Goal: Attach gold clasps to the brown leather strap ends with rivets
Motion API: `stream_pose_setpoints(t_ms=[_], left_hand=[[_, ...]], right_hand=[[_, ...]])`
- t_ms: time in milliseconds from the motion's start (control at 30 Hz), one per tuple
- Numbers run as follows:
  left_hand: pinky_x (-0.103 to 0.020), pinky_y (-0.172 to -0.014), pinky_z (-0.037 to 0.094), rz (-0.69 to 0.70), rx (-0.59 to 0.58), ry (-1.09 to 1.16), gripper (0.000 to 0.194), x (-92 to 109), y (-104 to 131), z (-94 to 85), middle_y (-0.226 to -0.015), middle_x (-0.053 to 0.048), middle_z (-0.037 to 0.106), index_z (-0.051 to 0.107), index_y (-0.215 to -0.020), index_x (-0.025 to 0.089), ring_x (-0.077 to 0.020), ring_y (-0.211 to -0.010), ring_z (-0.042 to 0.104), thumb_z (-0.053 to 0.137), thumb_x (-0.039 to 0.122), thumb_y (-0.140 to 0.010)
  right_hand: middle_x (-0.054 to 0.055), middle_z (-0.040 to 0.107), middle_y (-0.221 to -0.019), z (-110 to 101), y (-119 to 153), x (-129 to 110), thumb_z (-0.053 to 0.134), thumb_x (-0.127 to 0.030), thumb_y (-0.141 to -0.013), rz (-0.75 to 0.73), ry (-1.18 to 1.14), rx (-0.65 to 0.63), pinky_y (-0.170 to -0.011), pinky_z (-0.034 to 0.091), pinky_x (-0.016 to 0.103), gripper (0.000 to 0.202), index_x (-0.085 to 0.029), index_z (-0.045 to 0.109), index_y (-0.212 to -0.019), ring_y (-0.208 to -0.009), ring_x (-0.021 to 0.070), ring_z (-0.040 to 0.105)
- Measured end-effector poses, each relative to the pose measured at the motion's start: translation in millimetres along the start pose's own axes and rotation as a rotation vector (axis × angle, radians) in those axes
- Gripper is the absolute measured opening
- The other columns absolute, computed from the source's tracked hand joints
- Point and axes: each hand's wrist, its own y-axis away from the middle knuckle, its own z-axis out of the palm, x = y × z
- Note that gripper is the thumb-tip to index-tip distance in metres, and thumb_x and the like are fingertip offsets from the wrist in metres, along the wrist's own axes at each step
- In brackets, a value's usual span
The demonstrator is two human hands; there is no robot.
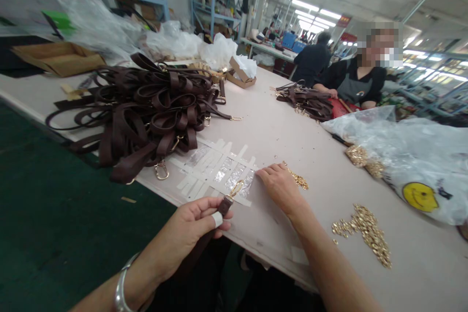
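Left hand (190,229), closed in a pinch, holds the end of a dark brown strap (224,206) just above the near edge of the bench (278,126); one fingertip wears a white band, and a silver bangle (122,287) circles the wrist. A gold clasp (236,188) at the strap's tip lies over strips of pale tape (214,168) stuck to the bench top. Right hand (280,186) rests palm down on the bench, fingers loosely spread and gripping nothing, its fingertips at the edge of the tape strips. A small cluster of gold fittings (300,180) lies just beside that hand, touching or nearly so. A larger scatter of gold hardware (367,234) lies farther right, apart from both hands.

Left of the tape, a large heap of brown straps with gold clasps (146,107) covers the bench. On the right lies a clear plastic bag with a yellow smiley face (413,170). Across the bench a seated person in a black top (356,83) has a smaller strap pile (305,100) in front. A flat cardboard box (58,57) sits at far left.
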Motion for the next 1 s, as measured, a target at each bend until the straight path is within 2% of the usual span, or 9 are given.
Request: stream_pose_setpoints(t_ms=[167, 300, 400, 467, 600, 733, 1000], left_hand=[[-0.021, -0.074, 0.049, 0.025, 0.019, 0.008, 0.035, 1.5, 1.7, 7.6, -0.094, -0.002, 0.076, 0.070, -0.100, 0.018, -0.0141, -0.084, 0.069, 0.081, 0.023, -0.067], [-0.026, -0.087, 0.049, 0.094, 0.008, 0.021, 0.027, 0.3, -1.4, 10.0, -0.097, -0.003, 0.076, 0.070, -0.099, 0.017, -0.0159, -0.090, 0.069, 0.075, 0.024, -0.074], [-0.028, -0.090, 0.049, 0.124, -0.019, -0.013, 0.024, -1.8, -5.0, 11.9, -0.101, -0.003, 0.076, 0.069, -0.102, 0.018, -0.0175, -0.093, 0.069, 0.070, 0.023, -0.078], [-0.028, -0.087, 0.050, 0.158, -0.051, -0.049, 0.023, -4.3, -7.0, 14.0, -0.101, -0.003, 0.076, 0.068, -0.104, 0.019, -0.0177, -0.092, 0.069, 0.067, 0.021, -0.081], [-0.031, -0.091, 0.050, 0.242, -0.113, -0.075, 0.028, -11.6, -8.6, 19.5, -0.101, -0.003, 0.076, 0.068, -0.110, 0.020, -0.0191, -0.093, 0.070, 0.063, 0.018, -0.083], [-0.032, -0.096, 0.050, 0.286, -0.128, -0.091, 0.028, -16.7, -8.0, 23.2, -0.111, -0.003, 0.075, 0.067, -0.112, 0.022, -0.0207, -0.102, 0.068, 0.061, 0.018, -0.084], [-0.033, -0.099, 0.049, 0.297, -0.146, -0.190, 0.034, -18.6, -6.1, 25.6, -0.115, -0.001, 0.074, 0.066, -0.118, 0.023, -0.0203, -0.109, 0.066, 0.054, 0.014, -0.088]], right_hand=[[0.011, 0.070, -0.088, 5.7, 6.9, -1.1, 0.051, -0.010, -0.090, 0.116, -0.199, 0.127, -0.084, 0.042, 0.036, 0.019, -0.016, 0.069, -0.091, -0.088, 0.0234, 0.060], [0.003, 0.070, -0.083, 6.8, 20.9, -13.3, 0.055, -0.012, -0.085, 0.251, -0.452, 0.264, -0.072, 0.049, 0.029, 0.016, -0.019, 0.068, -0.093, -0.075, 0.0163, 0.063], [0.000, 0.071, -0.079, 3.9, 35.5, -36.5, 0.060, -0.022, -0.087, 0.300, -0.636, 0.323, -0.065, 0.053, 0.026, 0.007, -0.020, 0.066, -0.088, -0.070, 0.0145, 0.066], [0.000, 0.072, -0.079, -0.3, 44.4, -56.5, 0.065, -0.026, -0.086, 0.332, -0.842, 0.357, -0.064, 0.055, 0.026, 0.007, -0.020, 0.067, -0.087, -0.070, 0.0149, 0.068], [-0.001, 0.074, -0.080, -10.3, 54.3, -90.6, 0.073, -0.022, -0.080, 0.384, -1.267, 0.425, -0.070, 0.055, 0.028, 0.003, -0.023, 0.071, -0.083, -0.073, 0.0157, 0.069], [-0.002, 0.074, -0.082, -13.9, 57.5, -101.2, 0.070, -0.014, -0.081, 0.370, -1.248, 0.459, -0.075, 0.054, 0.028, 0.011, -0.025, 0.072, -0.085, -0.077, 0.0151, 0.069], [-0.001, 0.073, -0.085, -13.6, 67.8, -98.7, 0.063, -0.016, -0.087, 0.320, -1.069, 0.430, -0.076, 0.054, 0.028, 0.013, -0.026, 0.071, -0.087, -0.080, 0.0157, 0.068]])
